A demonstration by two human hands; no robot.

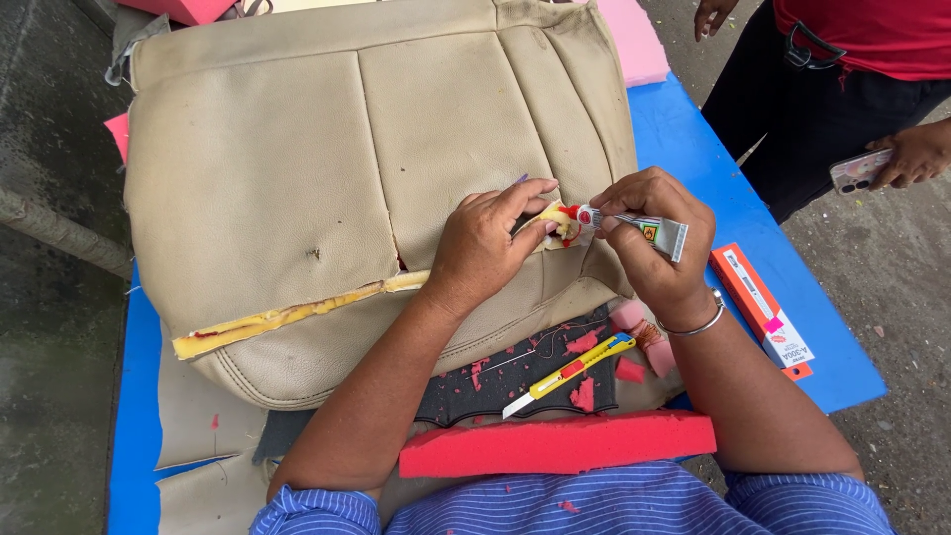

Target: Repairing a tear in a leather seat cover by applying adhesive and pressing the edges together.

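Two hands on our beige seat cover: left hand pinches torn seam, right hand at three o'clock squeezes glue tube.

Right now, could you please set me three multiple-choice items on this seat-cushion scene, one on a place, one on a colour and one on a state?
1. Where does the utility knife lie?
A. On the dark mat near the person's body
B. On top of the beige seat cushion
C. On the ground beside the table

2. What colour is the long foam strip nearest the camera?
A. Green
B. Red
C. White

3. What is the right hand doing?
A. Resting empty and flat
B. Gripping the knife
C. Holding a small tube at the cushion's torn seam

Answers: 1 A, it lies on the dark mat; 2 B, the strip is plainly red; 3 C, the fingers pinch the tube.
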